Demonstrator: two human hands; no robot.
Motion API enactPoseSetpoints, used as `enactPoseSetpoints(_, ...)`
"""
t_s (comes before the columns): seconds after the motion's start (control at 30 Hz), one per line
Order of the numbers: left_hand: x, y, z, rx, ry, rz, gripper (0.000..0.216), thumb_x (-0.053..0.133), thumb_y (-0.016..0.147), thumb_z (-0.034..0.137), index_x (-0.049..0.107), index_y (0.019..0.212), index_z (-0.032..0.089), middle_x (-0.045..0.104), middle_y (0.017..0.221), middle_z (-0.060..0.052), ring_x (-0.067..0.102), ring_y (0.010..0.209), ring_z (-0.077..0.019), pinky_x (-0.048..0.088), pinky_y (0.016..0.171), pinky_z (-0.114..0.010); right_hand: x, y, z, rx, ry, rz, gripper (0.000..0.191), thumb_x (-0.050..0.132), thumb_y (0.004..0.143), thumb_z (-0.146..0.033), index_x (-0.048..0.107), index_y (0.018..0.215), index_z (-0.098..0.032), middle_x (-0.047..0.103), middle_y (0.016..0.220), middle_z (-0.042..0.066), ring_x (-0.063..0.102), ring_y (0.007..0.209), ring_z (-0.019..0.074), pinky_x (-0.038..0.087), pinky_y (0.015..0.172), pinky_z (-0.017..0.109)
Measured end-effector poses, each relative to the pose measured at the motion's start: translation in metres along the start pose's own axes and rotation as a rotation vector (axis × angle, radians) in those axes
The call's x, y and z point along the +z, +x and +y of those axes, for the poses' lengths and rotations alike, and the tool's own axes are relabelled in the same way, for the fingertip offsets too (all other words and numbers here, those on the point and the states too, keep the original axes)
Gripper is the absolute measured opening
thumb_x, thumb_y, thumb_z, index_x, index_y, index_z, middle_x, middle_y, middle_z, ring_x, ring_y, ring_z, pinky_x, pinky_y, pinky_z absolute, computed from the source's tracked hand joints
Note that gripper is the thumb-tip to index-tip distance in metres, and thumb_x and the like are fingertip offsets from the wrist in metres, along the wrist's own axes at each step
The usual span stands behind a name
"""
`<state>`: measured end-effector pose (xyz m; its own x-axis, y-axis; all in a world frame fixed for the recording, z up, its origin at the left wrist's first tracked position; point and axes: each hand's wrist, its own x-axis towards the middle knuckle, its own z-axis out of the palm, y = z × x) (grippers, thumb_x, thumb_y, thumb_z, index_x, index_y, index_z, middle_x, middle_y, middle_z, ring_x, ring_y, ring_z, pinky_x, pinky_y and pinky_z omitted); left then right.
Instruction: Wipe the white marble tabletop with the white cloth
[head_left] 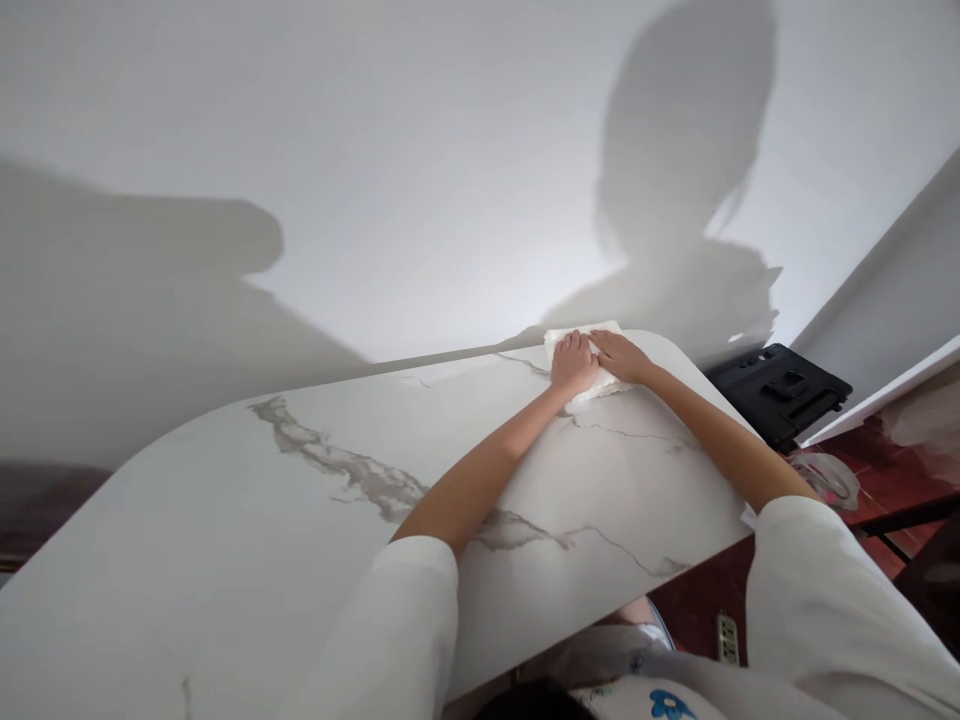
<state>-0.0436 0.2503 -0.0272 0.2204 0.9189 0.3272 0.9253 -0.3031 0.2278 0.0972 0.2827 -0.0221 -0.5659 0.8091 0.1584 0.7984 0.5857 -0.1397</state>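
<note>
A white cloth (583,337) lies folded at the far edge of a white marble table (315,500), close to the wall. My left hand (574,362) rests on the cloth with its fingers curled down onto it. My right hand (619,355) lies flat beside it, fingers stretched out over the same cloth. Both arms reach forward across the tabletop in white sleeves.
A white wall (420,180) rises right behind the table and carries my shadow. To the right, beyond the table's edge, a black plastic object (784,390) sits on a red floor (885,480), next to a crumpled clear bag (829,478).
</note>
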Motion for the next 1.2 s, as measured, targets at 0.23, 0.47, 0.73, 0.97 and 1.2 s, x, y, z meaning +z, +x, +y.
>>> enactPoseSetpoints(0.23,-0.012,-0.051,0.039,0.073,-0.019,-0.044,0.049,0.031,0.091,0.02,0.04,0.135,0.001,0.038,0.146,-0.018,0.032,0.136,-0.0279,0.024,0.112,-0.04,-0.001,-0.071,-0.013,-0.063,-0.05,0.104,0.053,0.027,0.092,-0.027,0.038,0.141,-0.009,0.041,0.145,0.015,0.034,0.134,0.028,0.03,0.109,0.048)
enactPoseSetpoints(0.47,-0.039,-0.136,0.08,-0.08,-0.136,-0.168,0.055,0.036,0.088,0.022,0.035,0.141,0.005,0.031,0.151,-0.013,0.024,0.141,-0.0238,0.02,0.116,-0.038,-0.008,-0.161,-0.058,-0.068,-0.07,0.093,0.054,0.029,0.094,-0.029,0.033,0.145,-0.013,0.035,0.149,0.011,0.028,0.138,0.0253,0.027,0.112,0.046)
enactPoseSetpoints(0.73,-0.059,-0.196,0.128,-0.098,-0.292,-0.318,0.062,0.038,0.085,0.024,0.028,0.144,0.007,0.022,0.154,-0.011,0.015,0.143,-0.0233,0.014,0.118,-0.04,-0.024,-0.246,-0.083,-0.073,-0.032,0.073,0.056,0.032,0.095,-0.028,0.022,0.149,-0.018,0.029,0.151,0.009,0.024,0.14,0.0222,0.026,0.113,0.047)
enactPoseSetpoints(0.97,-0.039,-0.163,0.16,-0.043,-0.355,-0.29,0.059,0.032,0.087,0.025,0.029,0.143,0.006,0.025,0.154,-0.012,0.016,0.143,-0.0208,0.011,0.118,-0.037,-0.034,-0.253,-0.03,-0.024,-0.008,0.051,0.054,0.031,0.095,-0.03,0.028,0.148,-0.02,0.034,0.149,0.009,0.029,0.138,0.0228,0.028,0.112,0.048)
enactPoseSetpoints(1.2,-0.021,-0.113,0.151,-0.065,-0.353,-0.244,0.058,0.027,0.088,0.022,0.029,0.144,0.004,0.027,0.153,-0.01,0.018,0.143,-0.0183,0.011,0.118,-0.032,-0.03,-0.21,0.006,-0.006,-0.035,0.067,0.054,0.029,0.095,-0.036,0.032,0.146,-0.02,0.037,0.148,0.007,0.032,0.136,0.0238,0.028,0.112,0.048)
